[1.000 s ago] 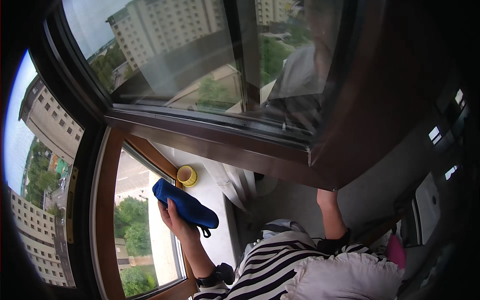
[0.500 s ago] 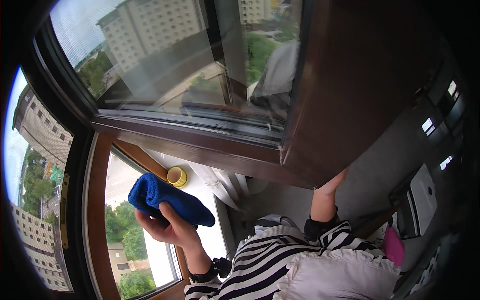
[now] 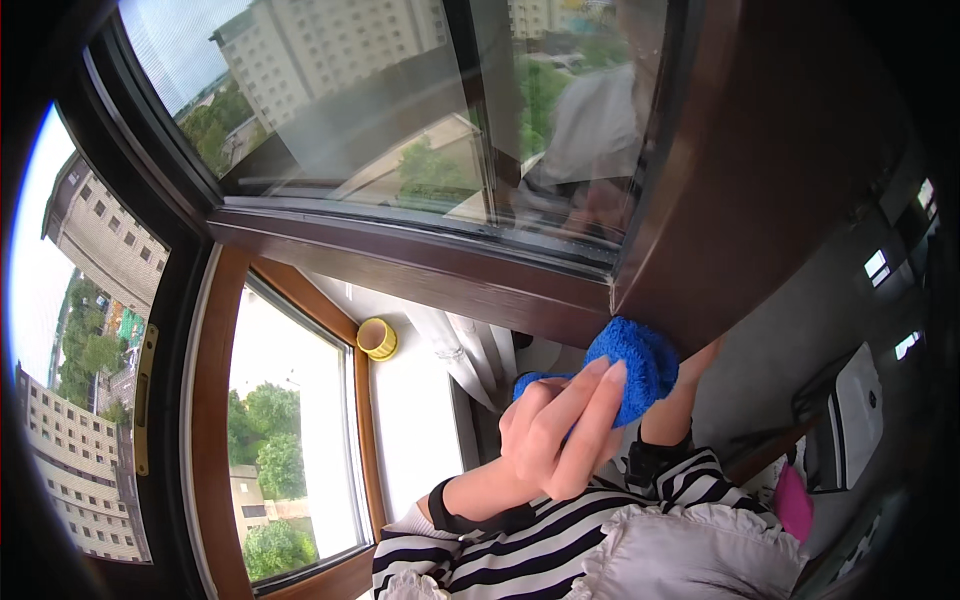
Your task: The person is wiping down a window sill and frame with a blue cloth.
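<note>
My left hand (image 3: 565, 425) is closed round a folded blue microfibre cloth (image 3: 645, 365). The cloth touches the lower corner of the brown window sash (image 3: 420, 265), which stands swung open into the room. My right hand (image 3: 703, 358) is up against the sash's bottom edge, behind the cloth. Its fingers are hidden by the frame, so their grip does not show. The sash's glass (image 3: 350, 120) reflects a blurred figure near its lower right corner.
A yellow pot (image 3: 377, 339) stands on the white windowsill (image 3: 410, 420), beside white curtain folds (image 3: 465, 350). The dark fixed frame (image 3: 175, 400) with a brass strike plate (image 3: 146, 400) is at left. A white and black case (image 3: 855, 415) and something pink (image 3: 792, 503) sit at right.
My left hand has carried the blue cloth rightward, from above the sill to the sash's lower corner. The view has shifted slightly. My right hand stays at the sash edge.
</note>
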Demonstrator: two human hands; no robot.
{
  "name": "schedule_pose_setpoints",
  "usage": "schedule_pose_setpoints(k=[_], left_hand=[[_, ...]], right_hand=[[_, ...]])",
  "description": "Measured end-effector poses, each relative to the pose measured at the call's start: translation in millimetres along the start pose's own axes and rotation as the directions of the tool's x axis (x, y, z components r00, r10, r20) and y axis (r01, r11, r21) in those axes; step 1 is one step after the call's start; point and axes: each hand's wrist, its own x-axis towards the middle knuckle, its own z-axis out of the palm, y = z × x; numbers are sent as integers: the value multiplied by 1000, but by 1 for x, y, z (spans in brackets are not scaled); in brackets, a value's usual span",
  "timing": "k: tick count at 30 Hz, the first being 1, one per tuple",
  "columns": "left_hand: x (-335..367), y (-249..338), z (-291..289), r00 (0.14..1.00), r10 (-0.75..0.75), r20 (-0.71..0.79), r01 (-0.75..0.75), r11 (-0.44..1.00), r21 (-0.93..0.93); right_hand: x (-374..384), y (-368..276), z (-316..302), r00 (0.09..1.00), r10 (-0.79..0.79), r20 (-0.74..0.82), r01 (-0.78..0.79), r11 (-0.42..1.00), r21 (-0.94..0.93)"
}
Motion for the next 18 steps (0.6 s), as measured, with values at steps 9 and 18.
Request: schedule_pose_setpoints(k=[9,18], left_hand=[[12,-114,-54,752,-512,-415,598,795,102],[12,-49,-30,934,-261,-243,326,901,285]], right_hand=[[-7,26,-27,988,-98,118,76,981,179],[-28,50,-65,990,-140,15,137,983,124]])
